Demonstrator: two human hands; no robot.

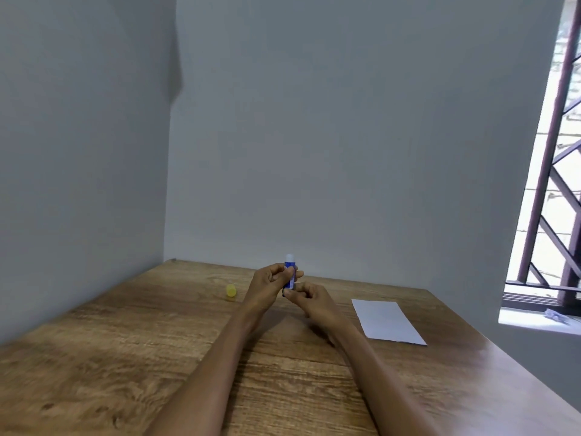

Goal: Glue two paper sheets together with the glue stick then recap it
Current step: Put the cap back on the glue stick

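Observation:
A blue glue stick (pixel 290 268) stands upright above the wooden table (pixel 125 341), its pale glue tip bare at the top. My left hand (pixel 270 284) grips its barrel from the left. My right hand (pixel 309 298) pinches its bottom end from the right. The yellow cap (pixel 231 291) lies on the table to the left of my hands, apart from them. White paper (pixel 386 320) lies flat on the table to the right of my right hand; whether it is one sheet or two stacked I cannot tell.
Grey walls close the table in at the left and back. A window with a dark metal grille (pixel 553 184) is at the right, with a small crumpled object (pixel 556 315) on its sill. The table's right edge runs diagonally toward the lower right corner.

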